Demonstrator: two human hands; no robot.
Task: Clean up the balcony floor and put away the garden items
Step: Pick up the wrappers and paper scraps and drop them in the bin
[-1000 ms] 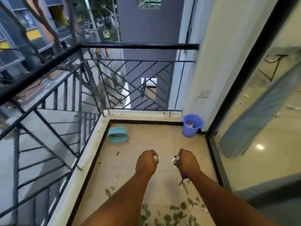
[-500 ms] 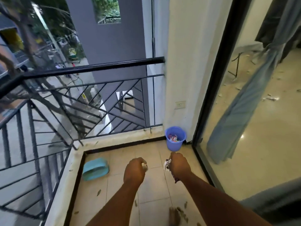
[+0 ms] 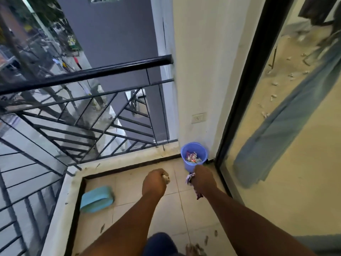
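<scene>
Near corner bucket (image 3: 193, 156): left hand (image 3: 154, 183) clenches scraps, right hand (image 3: 202, 179) clenches wrappers; open tile (image 3: 129, 182) left.

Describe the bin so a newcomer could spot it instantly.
Find the black-framed glass door on the right of the balcony; at its foot, in the corner against the white wall, stands a small blue bucket. It is upright, open-topped and holds colourful wrappers, unlike the teal container lying near the railing.
</scene>
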